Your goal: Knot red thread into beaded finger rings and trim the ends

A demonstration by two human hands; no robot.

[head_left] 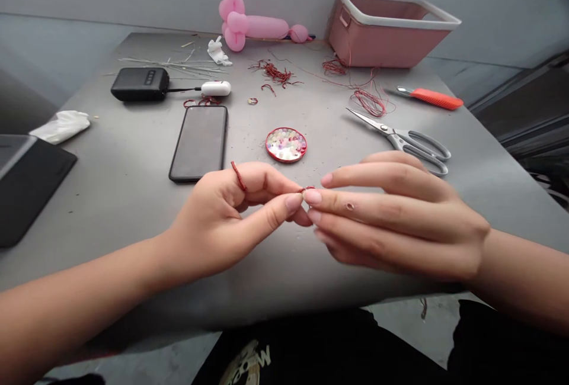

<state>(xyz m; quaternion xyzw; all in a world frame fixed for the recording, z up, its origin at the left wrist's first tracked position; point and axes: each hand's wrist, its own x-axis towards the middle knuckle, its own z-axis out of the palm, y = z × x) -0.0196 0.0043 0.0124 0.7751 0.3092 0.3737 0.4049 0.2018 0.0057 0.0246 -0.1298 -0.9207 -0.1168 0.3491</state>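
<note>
Closest to the camera, both hands meet over the front edge of the grey table [133, 154]. The left hand [222, 219] pinches a short piece of red wire [307, 188] between thumb and forefinger, its other fingers curled in. A loop of the same red wire [239, 176] sits over one finger, probably to keep the slack out of the way. The right hand [391, 219] comes in from the opposite side with fingers long and nearly straight, fingertips touching the left hand's at the wire; it appears to grip the other end, though the contact itself is too small to be sure of. Held this way, the wire hangs just above the tabletop, not resting on it.

Just beyond the fingertips lies a round red lid of small pale beads [286, 144], kept within easy reach. Left of it a black phone [199, 142] lies face up. To the right, grey-handled scissors [409, 139] lie with blades open, near a coil of red wire [368, 102], and beyond them an orange-handled tool [431, 98].

Farther back sit a black power bank [140, 84] cabled to a small white device [216, 88], and scattered red wire offcuts [273, 71]. Against the wall rest a pink basket [386, 29] and a pink balloon figure [253, 23].
</note>
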